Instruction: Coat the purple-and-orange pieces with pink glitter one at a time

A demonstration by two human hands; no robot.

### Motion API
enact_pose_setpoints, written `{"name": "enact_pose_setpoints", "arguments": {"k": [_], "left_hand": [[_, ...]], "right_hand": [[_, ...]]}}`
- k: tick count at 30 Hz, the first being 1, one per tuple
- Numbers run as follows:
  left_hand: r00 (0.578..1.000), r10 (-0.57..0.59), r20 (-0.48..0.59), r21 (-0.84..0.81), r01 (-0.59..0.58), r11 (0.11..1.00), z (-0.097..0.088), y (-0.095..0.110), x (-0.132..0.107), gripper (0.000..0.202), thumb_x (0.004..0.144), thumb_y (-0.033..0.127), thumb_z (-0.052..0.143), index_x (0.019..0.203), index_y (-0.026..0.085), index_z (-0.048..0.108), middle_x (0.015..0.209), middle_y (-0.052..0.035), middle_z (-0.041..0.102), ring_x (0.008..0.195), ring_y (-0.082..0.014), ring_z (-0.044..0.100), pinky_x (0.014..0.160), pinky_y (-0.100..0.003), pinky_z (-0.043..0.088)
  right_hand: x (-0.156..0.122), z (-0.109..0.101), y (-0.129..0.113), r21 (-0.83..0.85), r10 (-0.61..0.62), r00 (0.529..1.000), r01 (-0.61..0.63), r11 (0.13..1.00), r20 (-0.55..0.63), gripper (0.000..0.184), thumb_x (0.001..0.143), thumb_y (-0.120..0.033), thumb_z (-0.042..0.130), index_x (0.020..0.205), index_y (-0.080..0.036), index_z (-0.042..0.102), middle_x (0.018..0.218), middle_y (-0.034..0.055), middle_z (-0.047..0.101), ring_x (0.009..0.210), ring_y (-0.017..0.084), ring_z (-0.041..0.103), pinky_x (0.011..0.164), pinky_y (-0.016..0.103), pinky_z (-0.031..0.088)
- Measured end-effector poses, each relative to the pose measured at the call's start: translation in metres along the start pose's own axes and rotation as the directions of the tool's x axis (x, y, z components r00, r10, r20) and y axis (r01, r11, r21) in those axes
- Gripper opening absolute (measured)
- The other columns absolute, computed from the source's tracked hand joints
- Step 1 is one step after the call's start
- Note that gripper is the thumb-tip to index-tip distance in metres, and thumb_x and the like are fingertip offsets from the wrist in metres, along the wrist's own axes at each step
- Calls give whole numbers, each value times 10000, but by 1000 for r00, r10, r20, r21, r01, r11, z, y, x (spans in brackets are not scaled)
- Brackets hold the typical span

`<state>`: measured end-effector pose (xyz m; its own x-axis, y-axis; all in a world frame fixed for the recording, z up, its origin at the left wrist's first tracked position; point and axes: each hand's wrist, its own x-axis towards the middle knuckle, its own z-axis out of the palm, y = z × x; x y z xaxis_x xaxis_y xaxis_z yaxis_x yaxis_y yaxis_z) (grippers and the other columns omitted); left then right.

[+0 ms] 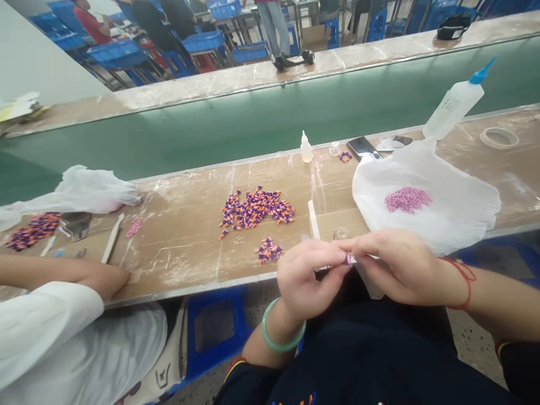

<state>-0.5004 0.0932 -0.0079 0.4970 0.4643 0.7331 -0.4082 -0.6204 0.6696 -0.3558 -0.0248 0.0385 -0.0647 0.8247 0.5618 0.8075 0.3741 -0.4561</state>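
Note:
My left hand [310,275] pinches a small purple piece [347,259] between thumb and fingertips, in front of my body at the table's near edge. Fingertips of my right hand [399,267] meet it from the other side, closed together. A whitish tip shows between them, too small to name. Just left of my hands lies a small group of purple and orange pieces [269,251], with a larger pile of the same pieces [255,208] behind it. To the right, a white plastic bag [459,197] is spread out under a heap of tiny pink pieces [407,199].
A white stick [313,219] and a small clear cup [341,233] lie beyond my hands. Farther back are a dropper bottle [306,149], a phone [363,148], a large blue-tipped bottle [453,109] and a tape roll [499,138]. A co-worker's arm [63,273] rests at left.

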Motion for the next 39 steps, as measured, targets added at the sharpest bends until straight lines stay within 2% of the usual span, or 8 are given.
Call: {"name": "enact_pose_setpoints", "arguments": {"k": [4,8,14,18,24,29,34,39], "left_hand": [[999,-36,-18,-17,36,999,4,-1,-4,129,803,91,740,876,191,705,798,-25,781,719,-149,739,666,-248,615],[997,-73,-23,-5,73,997,7,0,-8,92,819,120,733,854,197,697,776,-22,782,693,-148,737,654,-249,613],[988,-116,102,-12,118,993,3,-5,-17,66,833,142,727,849,198,697,764,-37,787,675,-156,742,652,-247,609],[963,-186,197,11,187,982,-4,-9,-24,66,826,127,725,832,191,711,738,-44,772,652,-153,730,641,-237,588],[943,-224,246,17,227,974,-9,-18,-31,201,782,50,725,901,212,728,776,-20,767,683,-157,725,655,-240,592],[932,-255,258,19,259,966,-5,-20,-26,180,790,66,718,889,215,735,770,-13,761,668,-153,720,622,-222,585],[911,-351,214,22,355,935,6,-9,-23,83,778,133,760,824,200,743,738,-24,761,637,-148,705,608,-219,565],[872,-455,179,-6,464,886,10,-10,-27,35,791,201,762,803,175,743,719,-56,754,610,-155,680,576,-235,541]], "right_hand": [[-5,5,4,-72,-48,999,47,996,-18,224,936,-62,474,1097,-169,587,962,63,774,833,153,747,741,232,610],[-15,9,10,-90,-51,999,51,995,3,264,924,-58,501,1143,-171,594,1035,83,770,904,177,749,793,250,614],[-28,19,19,-37,-45,998,47,998,50,283,913,-73,514,1152,-208,583,1020,57,768,891,190,752,773,283,627],[-33,28,23,0,-29,996,29,1000,79,235,928,-84,486,1131,-162,574,957,79,765,831,187,752,713,291,617],[-38,32,29,-47,-21,991,28,998,133,147,929,-123,447,1010,-148,567,825,69,733,739,165,724,659,274,579],[-40,31,31,-112,-54,997,61,992,62,157,943,-146,406,924,-150,561,700,41,684,626,159,672,570,267,531],[-43,26,25,-56,-23,1000,22,998,-20,131,933,-103,458,979,-153,570,780,55,722,679,156,696,626,264,550],[-43,27,28,-22,10,999,-11,1000,-39,132,917,-91,478,966,-168,573,777,39,711,661,153,672,609,262,524]]}}
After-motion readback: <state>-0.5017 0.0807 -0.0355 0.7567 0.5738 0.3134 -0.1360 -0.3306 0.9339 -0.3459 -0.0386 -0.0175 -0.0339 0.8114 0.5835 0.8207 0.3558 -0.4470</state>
